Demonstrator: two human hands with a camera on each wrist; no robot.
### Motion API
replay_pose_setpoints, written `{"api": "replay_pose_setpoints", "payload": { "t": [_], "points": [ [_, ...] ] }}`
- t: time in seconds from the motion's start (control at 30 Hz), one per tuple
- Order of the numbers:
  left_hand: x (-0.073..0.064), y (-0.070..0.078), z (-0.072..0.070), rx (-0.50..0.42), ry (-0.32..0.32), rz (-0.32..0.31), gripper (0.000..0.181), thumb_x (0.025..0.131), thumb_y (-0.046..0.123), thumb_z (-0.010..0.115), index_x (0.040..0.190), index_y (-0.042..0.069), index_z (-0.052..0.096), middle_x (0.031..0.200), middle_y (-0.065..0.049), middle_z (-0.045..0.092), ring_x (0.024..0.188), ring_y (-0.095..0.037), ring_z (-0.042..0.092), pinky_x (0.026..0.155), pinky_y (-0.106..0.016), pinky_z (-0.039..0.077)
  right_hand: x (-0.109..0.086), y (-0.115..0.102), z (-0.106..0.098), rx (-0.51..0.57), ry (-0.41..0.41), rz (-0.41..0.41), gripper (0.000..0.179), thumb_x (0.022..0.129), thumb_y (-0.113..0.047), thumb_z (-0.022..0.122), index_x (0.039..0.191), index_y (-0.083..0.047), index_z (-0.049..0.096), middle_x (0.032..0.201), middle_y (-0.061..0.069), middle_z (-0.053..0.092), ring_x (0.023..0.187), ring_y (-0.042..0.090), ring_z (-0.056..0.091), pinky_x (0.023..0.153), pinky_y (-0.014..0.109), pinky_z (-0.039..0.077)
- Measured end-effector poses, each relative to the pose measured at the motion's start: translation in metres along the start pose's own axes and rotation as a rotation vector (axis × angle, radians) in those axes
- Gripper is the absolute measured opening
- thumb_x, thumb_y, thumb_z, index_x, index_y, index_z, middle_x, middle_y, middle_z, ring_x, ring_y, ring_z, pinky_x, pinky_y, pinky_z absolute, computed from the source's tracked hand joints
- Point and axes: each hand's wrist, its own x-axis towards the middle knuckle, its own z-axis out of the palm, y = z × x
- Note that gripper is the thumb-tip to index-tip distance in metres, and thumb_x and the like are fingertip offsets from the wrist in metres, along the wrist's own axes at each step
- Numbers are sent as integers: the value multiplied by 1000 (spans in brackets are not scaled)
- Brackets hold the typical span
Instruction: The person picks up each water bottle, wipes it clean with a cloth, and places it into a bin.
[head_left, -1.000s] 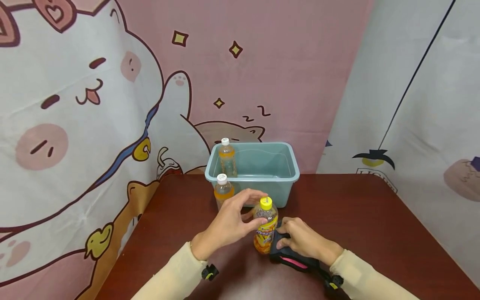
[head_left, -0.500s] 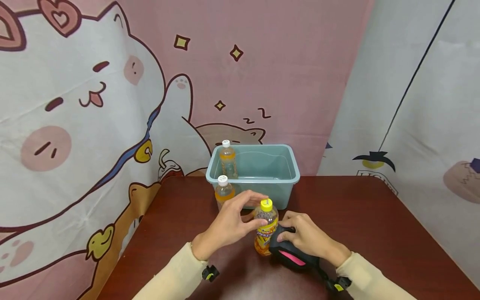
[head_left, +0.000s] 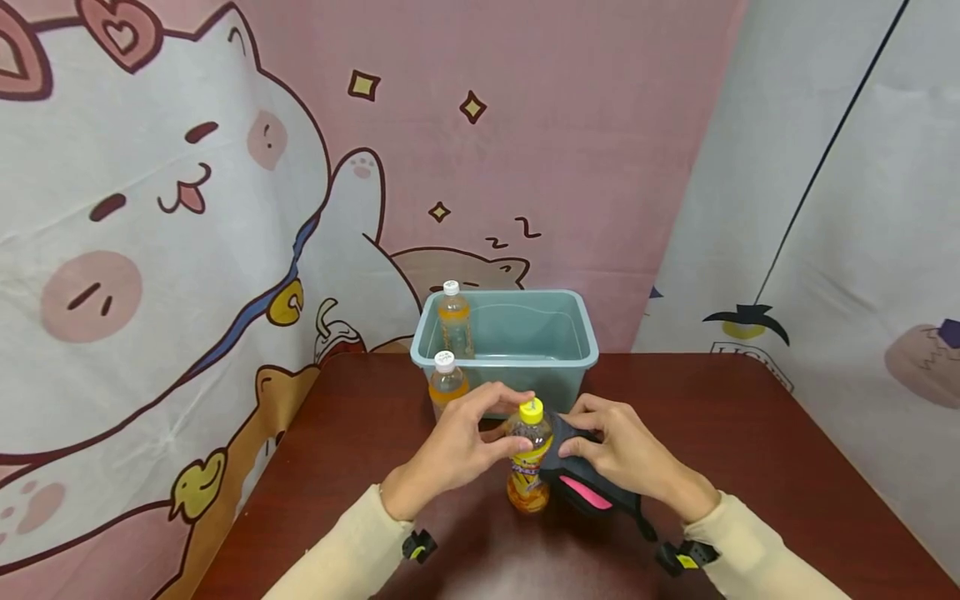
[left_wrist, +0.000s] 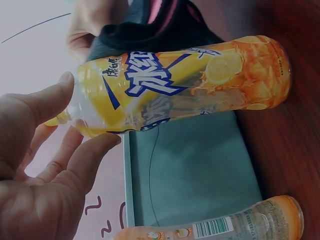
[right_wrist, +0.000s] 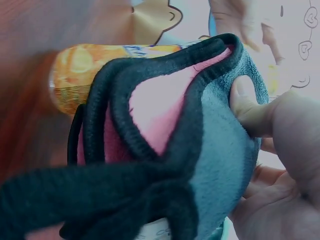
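Observation:
A clear plastic bottle of iced tea (head_left: 528, 490) with a yellow cap and a yellow-orange label stands upright in the middle, in front of the tub. My left hand (head_left: 453, 452) grips its upper part from the left, thumb in front and fingers behind; the left wrist view shows this grip near the bottle's shoulder. In my right hand (head_left: 632, 450) is a folded dark grey cloth (right_wrist: 220, 145) with black edging and a pink inner side, pinched between thumb and fingers. The cloth lies against the bottle's right side and covers part of it in the right wrist view.
Behind the hands is a pale blue-green plastic tub (head_left: 510, 363) on the dark red-brown table (head_left: 720, 433). One white-capped bottle (head_left: 454, 321) stands inside its left end; another white-capped bottle (head_left: 447, 384) is just in front. A cartoon-printed curtain (head_left: 570, 150) hangs behind.
My right hand has risen along the bottle's right side with the cloth, from lower down to near the bottle's shoulder. My left hand keeps its grip in place.

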Motion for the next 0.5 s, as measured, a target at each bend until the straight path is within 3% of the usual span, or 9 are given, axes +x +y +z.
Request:
{"api": "replay_pose_setpoints", "payload": {
  "t": [0.3,0.5],
  "points": [
    [0,1,-2,19,14,23,51,100,16,94,146,21,73,150,2,75,138,-23,77,105,-29,69,14,-20,-7,-6,87,-43,45,92,-8,98,135,-7,87,102,-11,69,79,3,59,61,23,56],
    [2,1,-1,22,21,30,50,99,9,93,144,19,74,149,-1,75,141,-22,75,107,-28,68,22,-27,-6,-8,91,-43,41,93,-10,98,132,-5,88,102,-8,70,82,4,61,65,23,59]
  ]
}}
